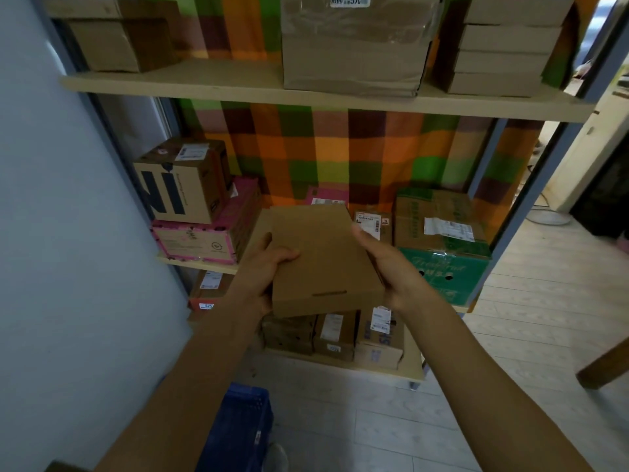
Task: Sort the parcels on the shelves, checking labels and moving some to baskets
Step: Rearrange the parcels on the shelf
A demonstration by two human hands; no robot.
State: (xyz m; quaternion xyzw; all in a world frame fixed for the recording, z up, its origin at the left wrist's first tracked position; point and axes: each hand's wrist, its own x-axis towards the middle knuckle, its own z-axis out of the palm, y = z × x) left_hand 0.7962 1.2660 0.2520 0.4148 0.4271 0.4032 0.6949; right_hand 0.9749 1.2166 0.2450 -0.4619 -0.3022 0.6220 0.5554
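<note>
A flat brown cardboard parcel [321, 257] is held in front of the middle shelf [190, 262], its plain side facing me with no label showing. My left hand [269, 267] grips its left edge, thumb on top. My right hand [384, 264] grips its right edge, thumb curled over the side. Behind it on the middle shelf sit a small labelled box [372, 223] and a green-and-brown fruit box [442, 240]. A blue basket [238, 427] stands on the floor below my left forearm.
On the middle shelf's left a box with dark letters [180, 180] sits on a pink-trimmed box [204, 233]. The top shelf [238, 85] carries a large taped carton [354, 46] and stacked flat boxes [500, 46]. Several labelled parcels [333, 332] line the bottom shelf. A wooden furniture leg [606, 366] stands at right.
</note>
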